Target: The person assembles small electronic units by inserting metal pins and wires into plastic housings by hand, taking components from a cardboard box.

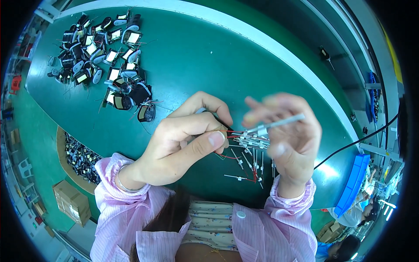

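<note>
Currently I see left hand [174, 146] pinching wired component [244, 140]; right hand [290, 135] gripping white sleeve [279, 123]; cardboard tray [61, 146] holds dark parts [80, 158].

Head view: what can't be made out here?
- Right hand: motion-blurred; its grip on the white tube is unclear.
- Part in the left hand: hidden by fingers; only red wires show.
- Sleeved wires: tangled, too small to count.
- Pile of coils on the green table: too small and overlapping for detail.
- Box of parts: cut off by the table edge.
- Co-worker: bent at the fisheye rim.
</note>
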`<state>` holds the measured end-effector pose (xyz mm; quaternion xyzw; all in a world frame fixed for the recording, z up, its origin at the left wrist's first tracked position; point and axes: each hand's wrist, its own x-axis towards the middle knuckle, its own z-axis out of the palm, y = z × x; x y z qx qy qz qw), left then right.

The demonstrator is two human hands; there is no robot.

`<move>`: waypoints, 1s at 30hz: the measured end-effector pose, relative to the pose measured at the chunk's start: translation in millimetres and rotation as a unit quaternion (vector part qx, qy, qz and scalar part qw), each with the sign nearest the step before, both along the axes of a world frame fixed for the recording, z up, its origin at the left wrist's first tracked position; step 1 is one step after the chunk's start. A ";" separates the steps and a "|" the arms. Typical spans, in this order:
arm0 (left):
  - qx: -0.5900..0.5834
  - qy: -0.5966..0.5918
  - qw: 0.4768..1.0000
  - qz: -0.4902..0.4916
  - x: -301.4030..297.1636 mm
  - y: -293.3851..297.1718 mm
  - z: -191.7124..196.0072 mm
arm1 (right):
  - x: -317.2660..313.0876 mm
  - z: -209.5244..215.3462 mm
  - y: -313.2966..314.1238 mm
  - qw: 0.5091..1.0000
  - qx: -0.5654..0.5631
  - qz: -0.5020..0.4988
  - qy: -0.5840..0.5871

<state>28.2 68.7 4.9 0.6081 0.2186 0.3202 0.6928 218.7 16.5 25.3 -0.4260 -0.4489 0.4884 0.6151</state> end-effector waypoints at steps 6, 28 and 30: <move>0.134 0.036 0.990 0.031 2.5 -3.2 -3.8 | -2.7 -10.3 -2.5 0.987 0.016 0.051 -0.154; 0.385 0.166 0.888 0.189 8.1 -1.1 -15.6 | -9.0 -11.4 -3.3 0.999 0.017 0.027 0.003; 0.326 0.165 0.914 0.176 10.0 -2.2 -6.6 | -10.6 -9.7 -3.0 0.991 0.079 0.044 -0.094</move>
